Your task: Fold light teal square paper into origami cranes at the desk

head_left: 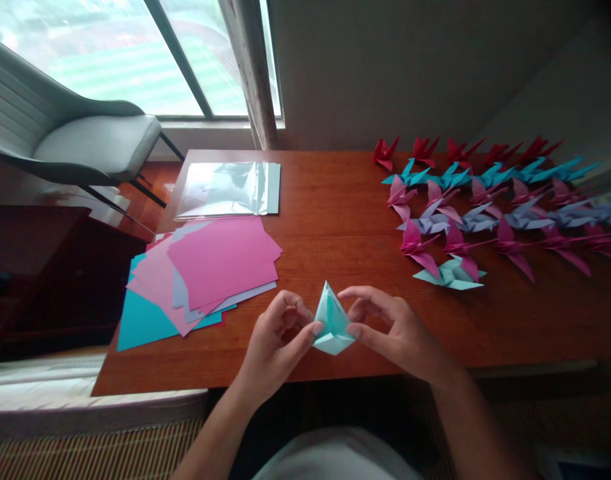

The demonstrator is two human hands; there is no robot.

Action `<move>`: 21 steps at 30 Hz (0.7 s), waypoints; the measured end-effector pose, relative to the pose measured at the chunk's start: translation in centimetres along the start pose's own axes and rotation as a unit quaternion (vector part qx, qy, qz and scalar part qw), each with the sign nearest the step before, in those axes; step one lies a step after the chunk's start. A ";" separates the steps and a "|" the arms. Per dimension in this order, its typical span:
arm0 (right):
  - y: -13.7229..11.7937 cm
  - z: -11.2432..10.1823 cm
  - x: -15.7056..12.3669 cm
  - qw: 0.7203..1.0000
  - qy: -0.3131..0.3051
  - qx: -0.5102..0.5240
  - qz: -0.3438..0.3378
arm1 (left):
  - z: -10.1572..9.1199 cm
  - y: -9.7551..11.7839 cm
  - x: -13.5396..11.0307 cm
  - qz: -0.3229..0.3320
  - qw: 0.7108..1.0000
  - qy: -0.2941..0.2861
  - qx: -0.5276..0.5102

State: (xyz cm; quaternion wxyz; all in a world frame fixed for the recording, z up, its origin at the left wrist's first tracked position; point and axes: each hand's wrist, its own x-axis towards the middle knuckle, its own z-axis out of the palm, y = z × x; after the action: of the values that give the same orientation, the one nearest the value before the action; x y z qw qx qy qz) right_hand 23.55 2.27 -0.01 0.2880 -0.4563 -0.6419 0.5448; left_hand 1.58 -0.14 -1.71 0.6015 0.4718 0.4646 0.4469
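A pale mint-green sheet of origami paper [334,323], folded into a kite-like shape with its point away from me, is held up near the table's front edge. My left hand [280,340] pinches its left corner between thumb and fingers. On the other side, my right hand [392,327] grips the right corner, thumb in front and fingers behind. The fingertips behind the paper are partly hidden. Closest to my right hand on the table lies a finished mint-green paper crane [451,273] with spread wings.
Rows of red [384,155], turquoise, pink, lavender and magenta paper cranes cover the right side of the wooden table [325,200]. At left lie fanned coloured sheets [225,260] and a clear plastic packet [225,189]. A grey chair [100,143] stands by the window.
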 end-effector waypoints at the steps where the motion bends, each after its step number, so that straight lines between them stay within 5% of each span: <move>1: 0.1 0.0 0.0 1.000 -0.002 0.006 0.003 | 0.0 0.1 0.0 -0.001 1.000 -0.001 0.007; 21: -0.4 0.0 0.4 1.000 -0.007 -0.015 -0.006 | -0.1 0.0 0.0 -0.002 1.000 -0.006 0.013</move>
State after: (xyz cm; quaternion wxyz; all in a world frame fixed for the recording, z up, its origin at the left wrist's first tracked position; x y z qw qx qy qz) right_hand 23.25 2.63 0.27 0.2801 -0.4522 -0.6548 0.5369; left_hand 1.52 -0.17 -1.72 0.5989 0.4813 0.4677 0.4369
